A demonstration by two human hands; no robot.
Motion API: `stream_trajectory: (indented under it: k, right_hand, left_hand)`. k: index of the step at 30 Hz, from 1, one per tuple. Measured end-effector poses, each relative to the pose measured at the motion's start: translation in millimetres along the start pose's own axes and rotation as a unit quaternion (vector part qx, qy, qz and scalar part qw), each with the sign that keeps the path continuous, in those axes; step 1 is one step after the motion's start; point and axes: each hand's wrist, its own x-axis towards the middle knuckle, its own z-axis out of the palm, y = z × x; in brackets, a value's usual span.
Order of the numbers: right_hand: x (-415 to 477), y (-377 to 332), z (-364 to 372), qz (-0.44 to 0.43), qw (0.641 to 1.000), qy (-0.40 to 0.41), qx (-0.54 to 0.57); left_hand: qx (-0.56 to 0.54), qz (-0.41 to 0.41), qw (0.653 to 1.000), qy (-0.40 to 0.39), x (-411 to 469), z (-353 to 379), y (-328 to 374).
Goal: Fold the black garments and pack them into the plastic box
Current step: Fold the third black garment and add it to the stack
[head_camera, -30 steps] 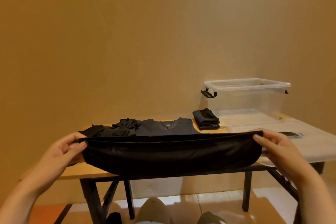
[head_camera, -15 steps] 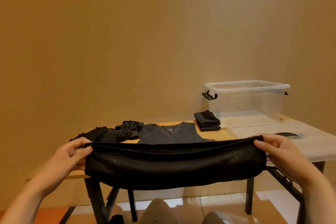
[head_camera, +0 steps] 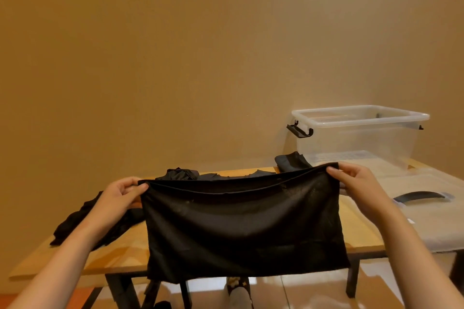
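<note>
I hold a black garment (head_camera: 243, 226) up in front of me, folded over and hanging as a wide rectangle above the table's front edge. My left hand (head_camera: 120, 195) pinches its upper left corner and my right hand (head_camera: 356, 183) pinches its upper right corner. Behind it a loose pile of black garments (head_camera: 82, 223) lies on the table's left part. A small folded black garment (head_camera: 291, 162) sits by the clear plastic box (head_camera: 359, 133), which stands open at the back right.
The wooden table (head_camera: 120, 253) stands against a tan wall. The box's clear lid (head_camera: 421, 208) with a black handle lies flat on the table's right end. Table legs and my feet show on the floor below.
The garment now hangs much deeper below my hands than before. Both hands have moved closer together, and the view has tilted down towards the table.
</note>
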Motion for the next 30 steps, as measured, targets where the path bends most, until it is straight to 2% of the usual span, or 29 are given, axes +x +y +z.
stream_trajectory:
  k: [4,8,13,16,20,25,27,30]
  right_hand:
    - [52.6,8.6,16.6,0.033,0.998,0.039,-0.036]
    - [113.4,25.1,22.8,0.025,0.984,0.091,-0.149]
    - [182.6,47.8,46.9,-0.009,0.933,0.119,-0.34]
    - [214.5,75.6,64.7,0.008,0.898,0.106,-0.428]
    - [236.7,111.0,75.9,0.025,0.862,0.094,-0.498]
    - [248.2,131.3,74.3,0.001,0.851,0.124,-0.51]
    - [250.4,137.7,75.8,-0.005,0.842,0.125,-0.526]
    - [249.7,144.0,82.7,-0.003,0.815,0.095,-0.571]
  left_hand:
    - [0.04,0.002,0.999,-0.001,61.2,1.6,-8.0]
    - [0.079,0.003,0.997,0.014,126.9,4.0,-12.2]
    - [0.157,-0.004,0.988,0.003,201.1,16.7,-25.9]
    - [0.236,-0.028,0.971,-0.012,234.9,27.9,-51.0]
    - [0.329,-0.051,0.943,0.004,256.6,42.3,-81.3]
    - [0.348,-0.063,0.934,0.037,264.7,46.9,-97.4]
    - [0.368,-0.066,0.927,0.03,265.2,49.5,-103.7]
    - [0.434,-0.071,0.898,0.004,262.1,55.7,-105.8]
